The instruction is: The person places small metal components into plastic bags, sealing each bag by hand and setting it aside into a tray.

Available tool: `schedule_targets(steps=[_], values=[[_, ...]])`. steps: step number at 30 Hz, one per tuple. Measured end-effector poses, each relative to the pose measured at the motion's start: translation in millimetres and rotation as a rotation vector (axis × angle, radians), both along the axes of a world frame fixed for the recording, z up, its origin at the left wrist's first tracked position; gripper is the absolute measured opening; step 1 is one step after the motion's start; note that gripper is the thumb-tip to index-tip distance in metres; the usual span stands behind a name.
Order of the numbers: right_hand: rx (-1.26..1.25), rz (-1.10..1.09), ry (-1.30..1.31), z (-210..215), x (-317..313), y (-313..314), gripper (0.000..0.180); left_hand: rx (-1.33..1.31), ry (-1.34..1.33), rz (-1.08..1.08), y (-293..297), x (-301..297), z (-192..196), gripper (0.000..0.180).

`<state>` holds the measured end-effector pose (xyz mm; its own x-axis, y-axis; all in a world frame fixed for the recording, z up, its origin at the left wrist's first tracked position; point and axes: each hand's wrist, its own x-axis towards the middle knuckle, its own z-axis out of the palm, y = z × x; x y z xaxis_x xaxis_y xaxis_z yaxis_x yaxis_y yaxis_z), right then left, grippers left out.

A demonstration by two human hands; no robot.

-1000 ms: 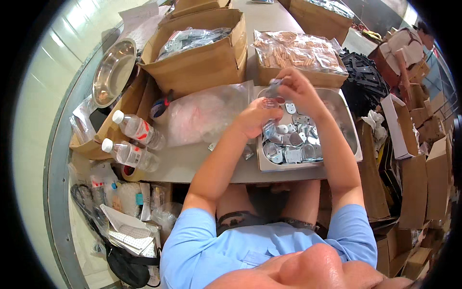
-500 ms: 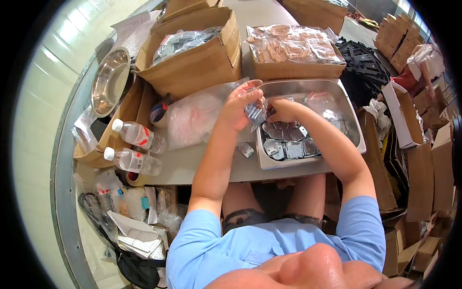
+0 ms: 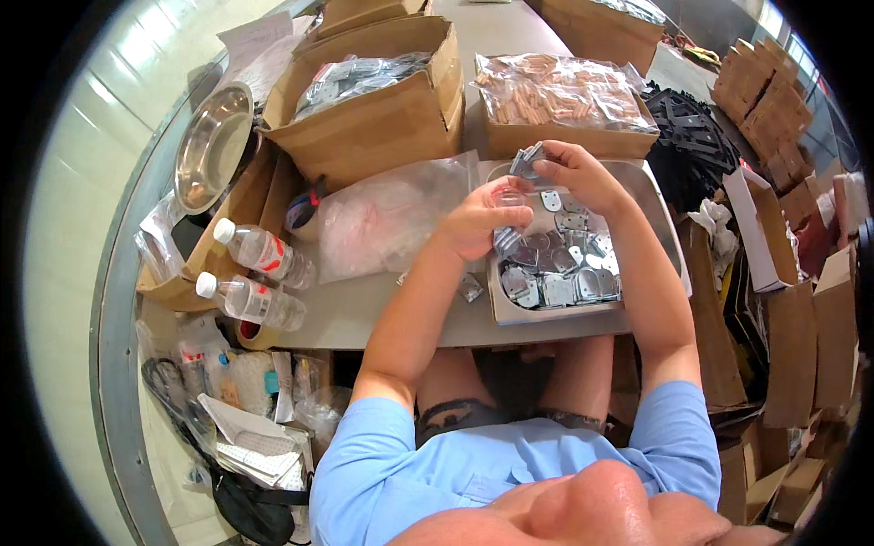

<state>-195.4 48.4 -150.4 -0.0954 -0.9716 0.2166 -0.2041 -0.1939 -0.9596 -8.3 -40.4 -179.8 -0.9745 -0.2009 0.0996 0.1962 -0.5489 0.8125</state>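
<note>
My left hand (image 3: 475, 223) is closed around a small clear plastic bag (image 3: 507, 196) with red print, its open mouth facing up. Grey metal plates (image 3: 506, 240) show at the bag's lower end, below my fingers. Just above the bag, my right hand (image 3: 583, 176) pinches a small stack of metal plates (image 3: 525, 163). Both hands are over the left side of a steel tray (image 3: 671, 223). Loose metal plates (image 3: 557, 284), some with rounded ends and holes, lie in the tray. My right forearm hides part of its right side.
A large clear bag (image 3: 382, 218) of small bags lies left of the tray, near loose metal pieces (image 3: 469, 288). Behind stand a carton (image 3: 364, 136) of bagged metal parts and a carton (image 3: 574, 136) of bagged copper-coloured pieces. Two plastic bottles (image 3: 259, 305) and a steel bowl (image 3: 211, 150) are at left.
My right hand has come up out of the tray with a stack of metal plates. My left hand has shifted slightly right and lower with the bag, uncovering more plates in the tray.
</note>
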Motion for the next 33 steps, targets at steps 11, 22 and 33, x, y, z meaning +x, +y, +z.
schedule_targets(steps=[11, 22, 33], values=[[-0.017, -0.148, 0.076, 9.5, -1.6, 2.6, 0.014, -0.005, -0.023, 0.039, -1.7, -2.0, -2.6, 0.044], [-0.085, 0.046, -0.132, 14.5, 30.9, 3.6, 0.014, -0.046, 0.016, -0.001, 2.5, -1.4, -5.4, 0.045], [-0.086, 0.035, -0.15, 18.9, 19.1, 11.7, 0.02, -0.069, -0.051, 0.015, 7.3, -2.0, 5.4, 0.05]])
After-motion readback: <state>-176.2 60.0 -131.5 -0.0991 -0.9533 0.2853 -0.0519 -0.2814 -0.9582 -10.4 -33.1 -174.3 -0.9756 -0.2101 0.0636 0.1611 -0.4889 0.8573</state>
